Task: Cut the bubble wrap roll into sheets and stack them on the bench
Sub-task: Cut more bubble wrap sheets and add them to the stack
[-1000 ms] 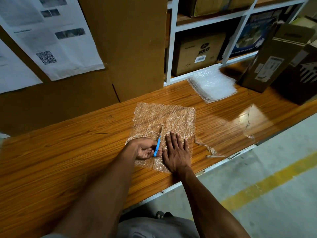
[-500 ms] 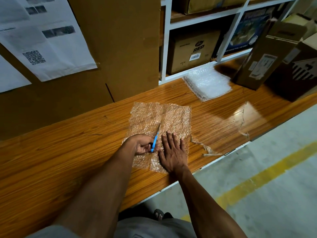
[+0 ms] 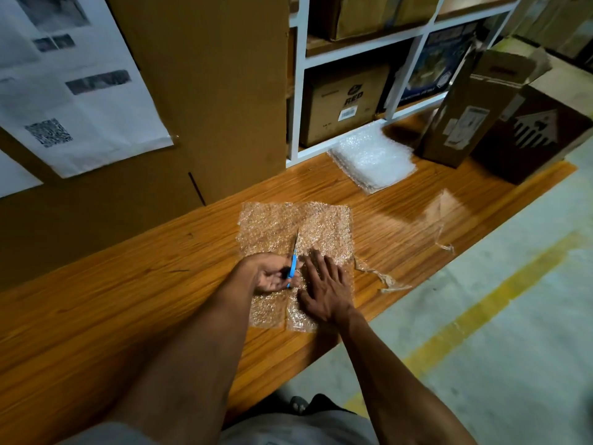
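A clear bubble wrap sheet lies flat on the wooden bench. A cut runs up its middle from the near edge. My left hand grips blue-handled scissors, whose blades point away along the cut. My right hand presses flat with spread fingers on the right part of the sheet, just beside the scissors. A stack of cut white bubble wrap sheets sits further back on the right, by the shelf.
A thin offcut strip lies on the bench right of the sheet; clear film lies further right. Tall cardboard boxes stand at the back right. A white shelf unit holds boxes. A cardboard panel with taped papers lines the back.
The scissors have advanced a little further along the cut. My right hand has stayed flat on the sheet. The camera has shifted slightly.
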Demonstrator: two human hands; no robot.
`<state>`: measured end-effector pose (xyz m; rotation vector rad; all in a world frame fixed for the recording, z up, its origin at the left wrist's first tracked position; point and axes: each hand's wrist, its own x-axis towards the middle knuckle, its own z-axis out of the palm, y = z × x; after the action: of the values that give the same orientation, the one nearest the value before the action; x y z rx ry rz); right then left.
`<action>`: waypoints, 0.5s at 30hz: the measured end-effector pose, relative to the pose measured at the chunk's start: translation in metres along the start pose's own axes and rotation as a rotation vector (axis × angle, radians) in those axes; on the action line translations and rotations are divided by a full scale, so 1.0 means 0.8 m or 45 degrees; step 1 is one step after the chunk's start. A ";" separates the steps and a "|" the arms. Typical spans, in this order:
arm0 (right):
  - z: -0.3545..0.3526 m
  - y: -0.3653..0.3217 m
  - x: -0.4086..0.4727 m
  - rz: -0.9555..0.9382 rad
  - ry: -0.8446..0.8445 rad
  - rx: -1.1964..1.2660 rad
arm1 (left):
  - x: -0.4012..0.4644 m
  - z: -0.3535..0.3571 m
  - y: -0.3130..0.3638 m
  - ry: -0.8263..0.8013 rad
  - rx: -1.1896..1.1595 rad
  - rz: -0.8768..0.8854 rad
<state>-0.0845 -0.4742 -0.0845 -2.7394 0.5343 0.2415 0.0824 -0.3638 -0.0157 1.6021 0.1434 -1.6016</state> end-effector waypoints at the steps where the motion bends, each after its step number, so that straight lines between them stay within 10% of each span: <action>1: -0.002 0.002 0.004 0.006 -0.038 0.004 | 0.000 -0.001 0.000 0.002 0.005 -0.004; 15: -0.021 0.023 0.078 0.031 -0.065 -0.090 | 0.017 -0.008 0.005 -0.007 -0.033 -0.045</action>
<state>-0.0330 -0.5167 -0.0885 -2.7881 0.5562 0.3414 0.0921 -0.3685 -0.0265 1.5834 0.1899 -1.6246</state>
